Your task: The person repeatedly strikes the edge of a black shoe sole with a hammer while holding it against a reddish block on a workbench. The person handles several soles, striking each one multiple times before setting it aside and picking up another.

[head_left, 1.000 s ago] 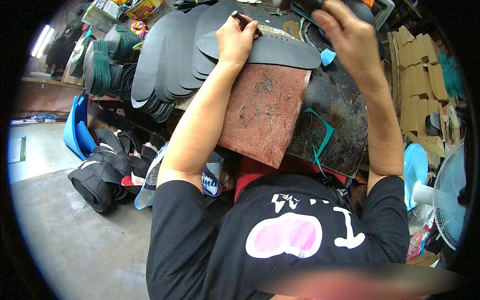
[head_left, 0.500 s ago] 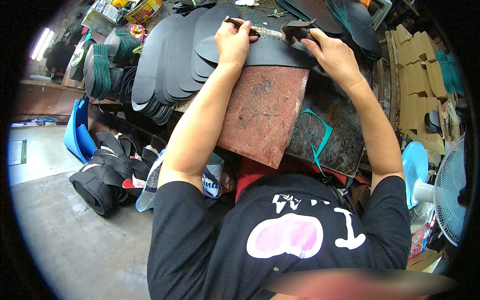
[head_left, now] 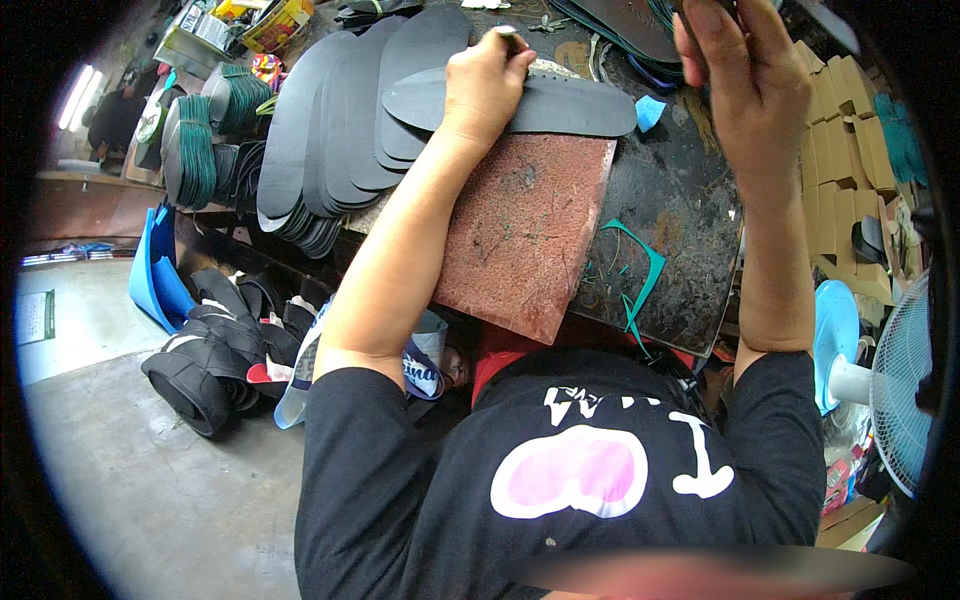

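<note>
My left hand (head_left: pixel 483 95) is closed on an upright punch, its pale metal end (head_left: pixel 509 33) showing above the fingers. Beneath that hand lies a long black sole (head_left: pixel 575 110), with a row of small holes along its far edge. The sole rests partly across the far end of a reddish board (head_left: pixel 520 230). High at the upper right, my right hand (head_left: pixel 748 95) is raised with bent fingers round a hammer; the hammer is mostly cut off by the picture's edge. A small blue scrap (head_left: pixel 649 113) lies off the sole's right tip.
Overlapping black soles (head_left: pixel 345 110) are stacked left of the board. A teal strip (head_left: pixel 648 275) curls on the dark bench (head_left: pixel 680 200). Cord-tied bundles (head_left: pixel 195 150) stand far left. Tan cartons (head_left: pixel 835 140) and a fan (head_left: pixel 900 380) are at right. Black rolls (head_left: pixel 195 375) lie on the floor.
My right hand has lifted the hammer up and away from the punch, toward the upper right. My left hand has shifted slightly right, still gripping the punch. The blue scrap is now uncovered.
</note>
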Demonstrator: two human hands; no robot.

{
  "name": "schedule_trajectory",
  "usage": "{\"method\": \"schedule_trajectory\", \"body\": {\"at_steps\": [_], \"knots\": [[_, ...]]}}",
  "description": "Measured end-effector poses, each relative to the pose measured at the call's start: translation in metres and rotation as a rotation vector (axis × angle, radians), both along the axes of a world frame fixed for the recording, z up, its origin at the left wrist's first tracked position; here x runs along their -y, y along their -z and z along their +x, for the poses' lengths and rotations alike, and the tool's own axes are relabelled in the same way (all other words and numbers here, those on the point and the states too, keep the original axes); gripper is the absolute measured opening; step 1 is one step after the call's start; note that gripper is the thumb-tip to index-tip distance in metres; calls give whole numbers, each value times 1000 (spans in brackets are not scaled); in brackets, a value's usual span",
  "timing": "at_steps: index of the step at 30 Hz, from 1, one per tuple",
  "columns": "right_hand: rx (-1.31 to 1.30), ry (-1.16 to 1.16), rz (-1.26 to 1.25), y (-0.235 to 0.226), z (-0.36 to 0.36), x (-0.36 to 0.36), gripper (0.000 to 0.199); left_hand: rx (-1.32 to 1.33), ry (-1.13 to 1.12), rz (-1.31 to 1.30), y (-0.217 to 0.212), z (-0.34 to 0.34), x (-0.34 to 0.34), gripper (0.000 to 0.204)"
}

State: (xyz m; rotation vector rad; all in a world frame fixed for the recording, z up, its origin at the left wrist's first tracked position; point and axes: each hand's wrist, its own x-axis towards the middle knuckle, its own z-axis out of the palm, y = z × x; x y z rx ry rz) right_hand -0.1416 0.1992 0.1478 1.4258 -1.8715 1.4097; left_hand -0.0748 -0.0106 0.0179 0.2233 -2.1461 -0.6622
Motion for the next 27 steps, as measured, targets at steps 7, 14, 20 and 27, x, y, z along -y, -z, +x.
{"method": "schedule_trajectory", "body": {"at_steps": [7,14,20,27], "knots": [[23,178,525,76,-50,4,36,11,-12,231,1,-3,-6,17],[-26,266,687,91,-42,-2,38,-86,203,887,5,-5,1,13],[71,-30,243,20,-13,-13,26,13,136,615,3,-7,1,16],[15,98,450,42,-20,2,31,110,-49,-252,-1,-8,-13,19]]}}
